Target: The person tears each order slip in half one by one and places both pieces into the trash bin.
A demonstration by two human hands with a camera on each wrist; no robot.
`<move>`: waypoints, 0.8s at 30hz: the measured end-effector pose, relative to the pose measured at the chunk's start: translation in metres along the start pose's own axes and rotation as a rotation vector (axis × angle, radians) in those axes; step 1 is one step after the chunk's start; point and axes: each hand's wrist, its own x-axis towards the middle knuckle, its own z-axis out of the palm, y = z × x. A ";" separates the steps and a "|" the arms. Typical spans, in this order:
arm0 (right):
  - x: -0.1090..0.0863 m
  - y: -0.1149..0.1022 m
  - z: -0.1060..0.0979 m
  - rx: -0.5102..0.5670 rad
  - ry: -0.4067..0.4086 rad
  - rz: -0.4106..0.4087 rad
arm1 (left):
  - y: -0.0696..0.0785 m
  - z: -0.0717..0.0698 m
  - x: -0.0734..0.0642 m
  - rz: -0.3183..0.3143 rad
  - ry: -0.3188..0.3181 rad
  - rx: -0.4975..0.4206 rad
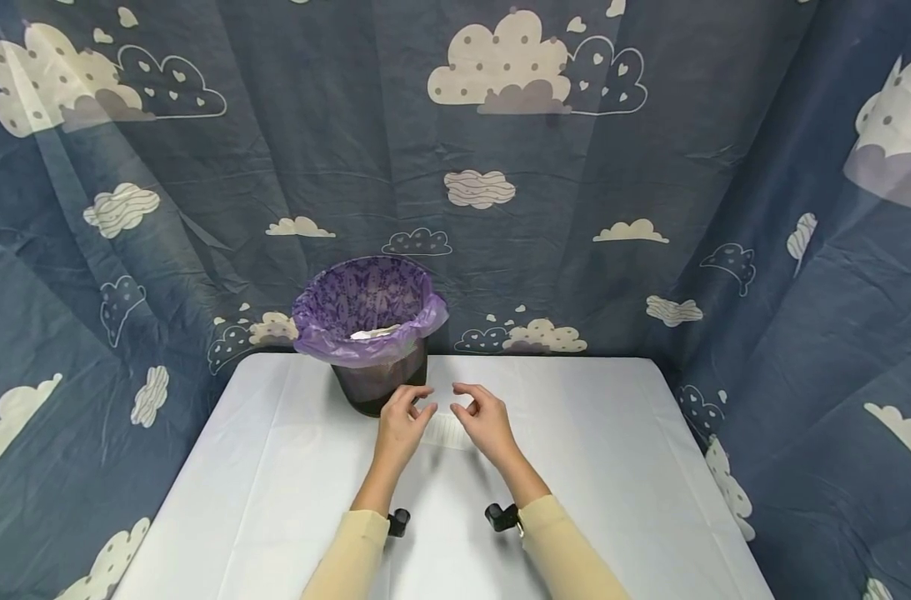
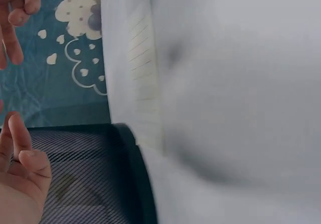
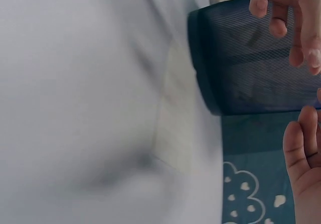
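Note:
Both hands hover over the white table, facing each other with a small gap between their fingertips. Nothing is held in the left hand (image 1: pixel 401 425), whose fingers are loosely bent just in front of the bin. The right hand (image 1: pixel 491 423) mirrors it, also holding nothing. Beneath and between them a pale lined slip of paper (image 1: pixel 446 432) lies flat on the table; its ruled lines show in the left wrist view. Behind the left hand stands a black mesh trash bin (image 1: pixel 380 377), lined with a purple patterned bag (image 1: pixel 361 352) folded over its rim.
Inside the bin is a whitish crumpled piece (image 1: pixel 376 332). The white table (image 1: pixel 590 467) ends at a dark blue curtain (image 1: pixel 545 275) printed with clouds, which hangs at the back and both sides. Each wrist wears a small black camera (image 1: pixel 503 517).

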 end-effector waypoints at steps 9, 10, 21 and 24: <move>-0.004 0.019 0.017 -0.025 -0.044 0.052 | -0.015 0.011 -0.004 -0.110 -0.047 -0.062; -0.004 0.021 0.018 -0.029 -0.050 0.060 | -0.017 0.012 -0.004 -0.120 -0.053 -0.058; -0.006 0.041 0.028 -0.045 -0.089 0.124 | -0.040 0.027 -0.002 -0.137 -0.117 0.056; -0.005 0.044 0.030 -0.046 -0.105 0.143 | -0.042 0.032 -0.003 -0.157 -0.148 0.067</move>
